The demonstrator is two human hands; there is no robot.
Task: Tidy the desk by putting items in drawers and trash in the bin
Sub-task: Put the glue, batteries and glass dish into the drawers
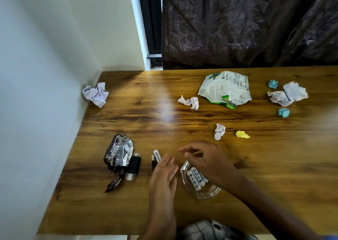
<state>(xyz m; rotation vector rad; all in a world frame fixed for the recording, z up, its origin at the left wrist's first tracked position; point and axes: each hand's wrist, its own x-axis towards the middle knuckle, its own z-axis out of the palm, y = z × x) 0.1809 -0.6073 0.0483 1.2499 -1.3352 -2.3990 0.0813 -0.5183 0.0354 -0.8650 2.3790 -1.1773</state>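
Note:
A clear glass dish (210, 192) sits near the desk's front edge with white batteries (194, 178) lying in it. My right hand (206, 159) hovers over the dish's far rim, fingers loosely curled and holding nothing I can see. My left hand (162, 177) reaches forward with straight fingers, fingertips at a white battery (157, 156) and a dark one (153, 162) lying on the wood. Left of them lie a black lighter-like item (134, 165) and a crumpled silver-black wrapper (118, 152).
Crumpled white papers lie at the far left by the wall (96, 94), mid-desk (189, 102), (219, 131) and far right (288, 93). A torn green-white snack bag (225, 89), two blue paper balls (272, 84), (283, 112) and a yellow one (242, 134) are scattered. A dark curtain hangs behind.

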